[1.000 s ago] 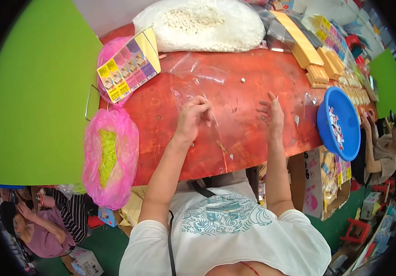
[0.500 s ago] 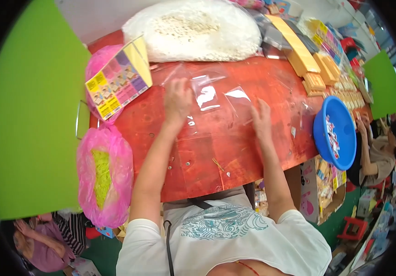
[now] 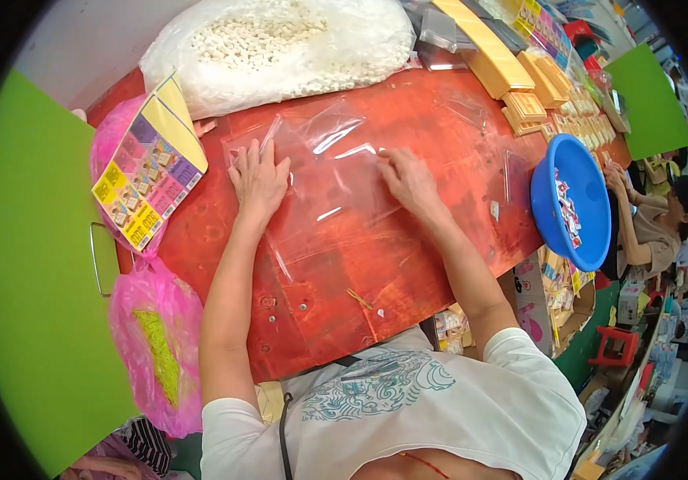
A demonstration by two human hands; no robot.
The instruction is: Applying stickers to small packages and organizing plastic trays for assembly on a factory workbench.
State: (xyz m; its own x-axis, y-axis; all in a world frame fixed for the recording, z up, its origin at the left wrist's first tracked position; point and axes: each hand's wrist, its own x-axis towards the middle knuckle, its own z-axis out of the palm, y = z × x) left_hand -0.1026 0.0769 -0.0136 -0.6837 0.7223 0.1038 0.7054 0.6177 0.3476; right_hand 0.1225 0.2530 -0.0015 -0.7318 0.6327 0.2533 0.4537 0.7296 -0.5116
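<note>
Several clear plastic bags or sheets [image 3: 332, 180] lie loosely overlapping in the middle of the red table, glinting in places. On their left side my left hand [image 3: 261, 182] rests flat, its fingers spread over the plastic. My right hand [image 3: 410, 181] is at their right side, fingers partly bent and apart, the tips at the plastic's edge. Nothing shows lifted in either hand. Single bag outlines are hard to tell because the plastic is see-through.
Behind stands a large clear sack of small white pieces [image 3: 260, 40]. Left are a printed card sheet [image 3: 152, 164] and a pink bag of yellow-green strands [image 3: 156, 344]. A blue basin [image 3: 570, 204] of small packets sits right, near wooden pieces [image 3: 492, 60] and a co-worker [image 3: 652, 220].
My left hand has moved left and spread out on the plastic; my right hand has come inward to its right edge. The bags have shifted, and the view has turned somewhat.
</note>
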